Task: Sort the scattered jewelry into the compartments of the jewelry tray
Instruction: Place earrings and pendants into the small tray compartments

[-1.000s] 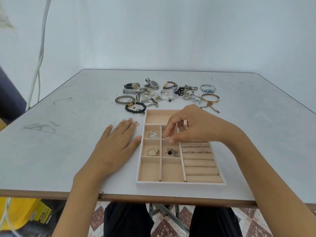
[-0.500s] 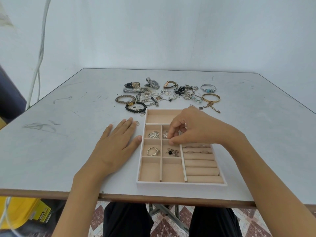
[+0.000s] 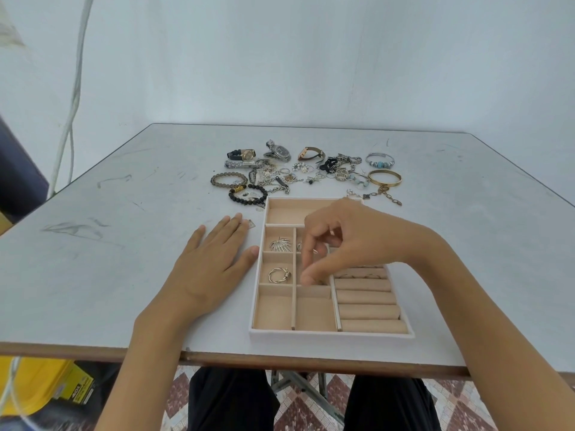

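Right grip point(image 3: 351, 241) is reaching down into the tray point(image 3: 329, 335), fingers curling, with thumb and forefinger tips closing together in the middle compartment of the second column. The palm is hiding whether they are pinching a piece. Left grip point(image 3: 208, 265) is lying flat and spread on the counter point(image 3: 124, 275), thumb touching the tray's left wall. Scattered jewelry point(image 3: 298, 172) is lying past the tray's far wall, straight ahead of both grips. Judgement: right grip is sitting nearer, so the next reach is likely going forward.
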